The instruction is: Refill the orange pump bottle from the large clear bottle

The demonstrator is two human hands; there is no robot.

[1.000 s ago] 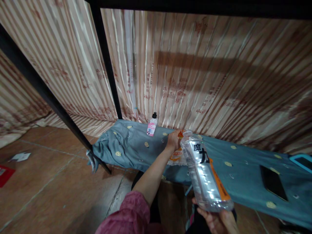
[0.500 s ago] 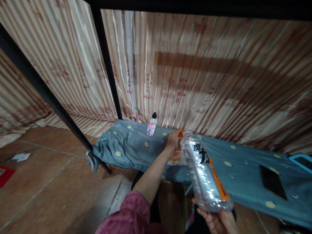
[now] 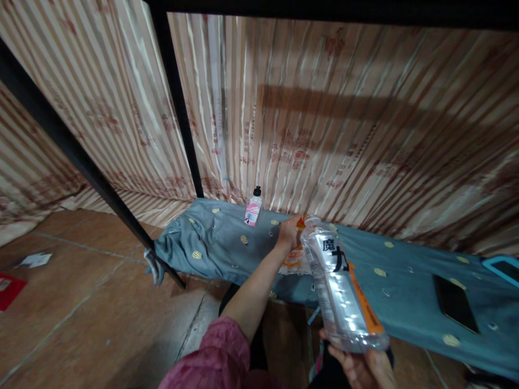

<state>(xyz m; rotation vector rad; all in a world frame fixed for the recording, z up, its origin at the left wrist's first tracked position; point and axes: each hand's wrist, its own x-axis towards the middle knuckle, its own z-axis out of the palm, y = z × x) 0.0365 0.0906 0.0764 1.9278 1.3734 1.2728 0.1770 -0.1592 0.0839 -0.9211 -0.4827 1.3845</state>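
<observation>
In front of me is a large clear plastic bottle (image 3: 340, 292) with a silver and orange label marked with black characters. It is tilted, its uncapped-looking neck pointing up and away. My right hand (image 3: 360, 364) grips its base from below. My left hand (image 3: 290, 232) reaches forward beside the neck, fingers curled and partly hidden behind the bottle. Something small and orange (image 3: 300, 222) shows at those fingers; its kind is unclear. Beneath that hand lies a clear and orange plastic wrapper-like item (image 3: 295, 259), half covered by the bottle.
A grey-green cloth with pineapple prints (image 3: 219, 237) covers the low bench. On it stand a small bottle with black cap and pink label (image 3: 253, 209), a dark phone (image 3: 456, 303) and a blue-rimmed object (image 3: 503, 269). Black metal posts (image 3: 178, 102) rise at left before striped curtains (image 3: 308, 135).
Both hands and the large bottle stay practically where they were. The whole view has shifted only very slightly.
</observation>
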